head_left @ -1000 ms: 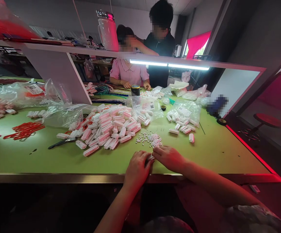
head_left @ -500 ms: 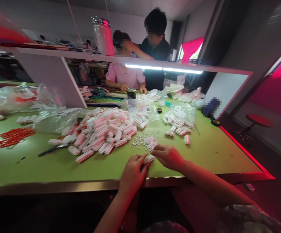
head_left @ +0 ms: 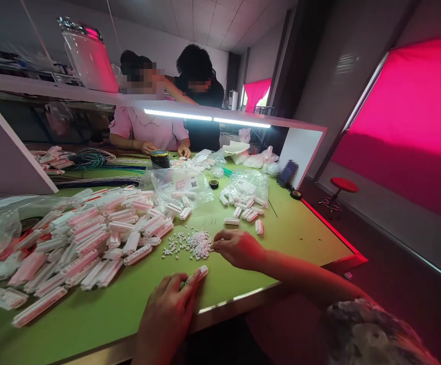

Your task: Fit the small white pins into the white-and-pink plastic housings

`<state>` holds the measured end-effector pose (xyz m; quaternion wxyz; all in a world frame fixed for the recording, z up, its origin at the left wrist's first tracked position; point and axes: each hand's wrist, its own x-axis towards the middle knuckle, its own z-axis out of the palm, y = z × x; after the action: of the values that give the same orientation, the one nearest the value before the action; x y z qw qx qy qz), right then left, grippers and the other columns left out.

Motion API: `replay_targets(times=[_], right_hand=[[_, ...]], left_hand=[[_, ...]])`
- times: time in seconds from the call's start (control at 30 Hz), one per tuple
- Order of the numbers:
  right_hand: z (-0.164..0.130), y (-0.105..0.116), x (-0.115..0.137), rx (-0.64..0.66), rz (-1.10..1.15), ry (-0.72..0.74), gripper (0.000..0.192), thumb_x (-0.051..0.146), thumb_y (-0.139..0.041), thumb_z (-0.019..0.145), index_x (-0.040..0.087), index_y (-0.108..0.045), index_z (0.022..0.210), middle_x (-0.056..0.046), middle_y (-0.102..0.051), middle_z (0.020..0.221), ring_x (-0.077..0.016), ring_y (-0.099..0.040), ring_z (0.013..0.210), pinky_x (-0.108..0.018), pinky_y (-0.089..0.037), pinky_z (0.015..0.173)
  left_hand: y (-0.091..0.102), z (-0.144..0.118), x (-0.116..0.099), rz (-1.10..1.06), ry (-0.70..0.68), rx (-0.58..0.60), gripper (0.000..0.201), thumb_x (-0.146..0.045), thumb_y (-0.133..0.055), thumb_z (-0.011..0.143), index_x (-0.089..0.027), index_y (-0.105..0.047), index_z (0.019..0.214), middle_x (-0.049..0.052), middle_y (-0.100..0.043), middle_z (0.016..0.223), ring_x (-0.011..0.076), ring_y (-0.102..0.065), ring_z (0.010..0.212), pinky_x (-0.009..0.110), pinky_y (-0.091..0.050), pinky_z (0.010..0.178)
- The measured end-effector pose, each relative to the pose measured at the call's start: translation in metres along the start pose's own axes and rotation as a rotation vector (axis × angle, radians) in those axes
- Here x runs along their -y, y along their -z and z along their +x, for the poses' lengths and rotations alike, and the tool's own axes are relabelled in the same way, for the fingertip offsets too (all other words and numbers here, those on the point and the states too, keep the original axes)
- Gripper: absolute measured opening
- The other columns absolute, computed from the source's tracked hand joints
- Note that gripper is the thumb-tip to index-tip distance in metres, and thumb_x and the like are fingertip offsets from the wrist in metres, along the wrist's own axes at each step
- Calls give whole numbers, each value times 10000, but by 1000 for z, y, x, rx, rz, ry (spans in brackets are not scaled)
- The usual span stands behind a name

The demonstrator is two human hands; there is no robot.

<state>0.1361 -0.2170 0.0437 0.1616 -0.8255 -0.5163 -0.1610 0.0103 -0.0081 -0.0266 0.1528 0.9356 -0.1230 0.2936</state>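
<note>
Left hand (head_left: 167,312): at the near desk (head_left: 250,276) edge, grip pinched on one white block (head_left: 198,274) that juts forward from the fingertips, just above the green top. Right hand (head_left: 237,248): palm down on the desk, fingers curled at the right edge of the pellets (head_left: 195,244), grip closed or not cannot be told. Pellets: small white heap, just beyond the block, between both hands. Pile (head_left: 91,238): many white-and-pink blocks, left of the pellets. Bags (head_left: 248,187): clear plastic with more blocks, further back. Two people (head_left: 147,129): seated and standing across the desk.
</note>
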Motion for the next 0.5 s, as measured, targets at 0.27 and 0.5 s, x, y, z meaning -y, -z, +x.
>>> replay_targets(times=[0.27, 0.5], right_hand=[[-15, 50, -135, 314, -385, -30, 259, 112, -523, 942, 186, -729, 1081, -97, -710, 1103, -195, -645, 974, -294, -476, 869], [-25, 137, -286, 414, -729, -435, 484, 71, -488, 888, 103, -577, 1363, -181, -576, 1387, -296, -488, 1297, -436, -341, 1107]], left_hand=[[0, -2, 6, -79, -7, -2, 406, -450, -373, 1025, -323, -677, 1261, 55, -689, 963, 203, -643, 843, 325, -550, 761], [-7, -14, 21, -61, -75, 54, 391, -438, -465, 998, -357, -594, 1359, 37, -711, 1050, 189, -675, 910, 273, -562, 801]])
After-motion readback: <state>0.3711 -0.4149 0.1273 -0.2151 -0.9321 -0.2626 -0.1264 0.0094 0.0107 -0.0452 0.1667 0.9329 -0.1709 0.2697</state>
